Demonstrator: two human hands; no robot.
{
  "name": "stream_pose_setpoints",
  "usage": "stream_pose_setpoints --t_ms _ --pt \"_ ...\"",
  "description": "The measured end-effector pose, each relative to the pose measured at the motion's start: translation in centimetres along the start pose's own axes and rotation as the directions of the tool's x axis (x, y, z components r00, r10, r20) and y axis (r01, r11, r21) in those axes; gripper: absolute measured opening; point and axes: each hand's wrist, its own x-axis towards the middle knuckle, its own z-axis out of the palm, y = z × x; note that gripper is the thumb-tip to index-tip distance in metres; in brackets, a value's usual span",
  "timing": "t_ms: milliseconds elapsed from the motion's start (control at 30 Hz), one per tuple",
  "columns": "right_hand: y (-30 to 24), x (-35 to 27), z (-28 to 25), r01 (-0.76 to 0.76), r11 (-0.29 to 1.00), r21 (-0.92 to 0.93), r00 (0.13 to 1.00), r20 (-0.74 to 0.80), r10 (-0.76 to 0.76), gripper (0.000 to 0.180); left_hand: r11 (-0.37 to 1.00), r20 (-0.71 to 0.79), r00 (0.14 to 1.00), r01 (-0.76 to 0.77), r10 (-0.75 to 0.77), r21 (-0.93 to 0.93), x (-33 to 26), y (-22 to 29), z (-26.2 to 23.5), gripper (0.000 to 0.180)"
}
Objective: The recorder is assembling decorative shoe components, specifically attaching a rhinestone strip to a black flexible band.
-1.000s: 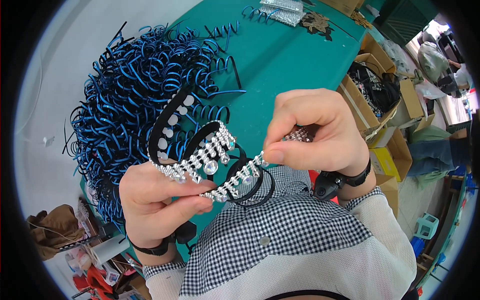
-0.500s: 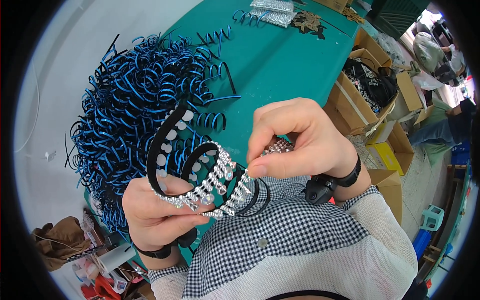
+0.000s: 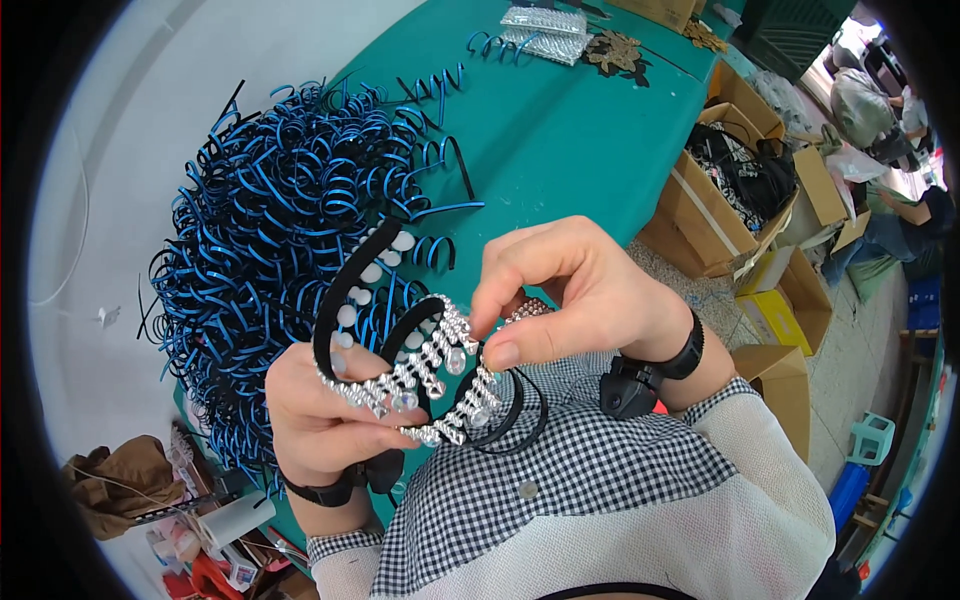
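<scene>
My left hand [image 3: 310, 415] is closed around a coiled black band [image 3: 340, 290], its fingers and thumb pinching the loops low down. A silver rhinestone trim [image 3: 440, 358] with drop-shaped stones runs along the band, and whitish round dots [image 3: 362, 296] show on the band's inner side. My right hand [image 3: 590, 295] has thumb and forefinger closed at the trim's upper right end. Behind its thumb, more rhinestone trim [image 3: 528, 308], looking pinkish, shows partly hidden by the fingers. Thin black loops [image 3: 535, 425] hang below the trim in front of my checked clothing.
A large heap of curled blue-and-black strips [image 3: 270, 220] lies left on the green table [image 3: 560, 150]. Silvery packets [image 3: 545, 35] and gold-brown appliqués [image 3: 615, 52] lie at the far edge. Cardboard boxes [image 3: 690, 215] stand on the floor to the right, near a small teal stool [image 3: 872, 438].
Both hands and the trimmed band have shifted slightly down. My left hand has moved a little right, my right hand a little left, bringing them closer together.
</scene>
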Motion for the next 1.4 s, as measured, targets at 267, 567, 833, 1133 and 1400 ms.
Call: stream_pose_setpoints --t_ms 267,567,833,1133,1400 --pt "0.7 0.1 0.4 -0.025 0.996 0.085 0.999 -0.036 0.028 0.014 0.927 -0.027 1.000 0.003 -0.014 -0.376 0.7 -1.7 0.4 0.020" --pt "0.3 0.8 1.1 0.001 0.997 -0.077 1.000 -0.005 -0.001 0.011 0.871 -0.179 0.964 0.087 -0.196 -0.483 -0.8 -4.1 0.3 0.026" --pt "1.3 1.7 1.4 -0.041 0.897 -0.440 0.994 -0.109 -0.007 0.008 0.771 -0.495 0.849 0.186 0.186 0.609 -1.0 -3.7 0.8 0.012" --pt "1.5 2.4 2.9 0.024 0.758 -0.652 0.999 -0.014 -0.044 0.009 0.742 -0.259 0.962 0.111 0.087 0.661 -1.2 -1.5 2.3 0.021" --pt "2.0 1.9 3.6 0.032 0.736 -0.677 0.998 -0.017 -0.059 0.011 0.776 -0.243 0.967 0.216 -0.083 0.593 -1.0 -0.6 2.8 0.031"
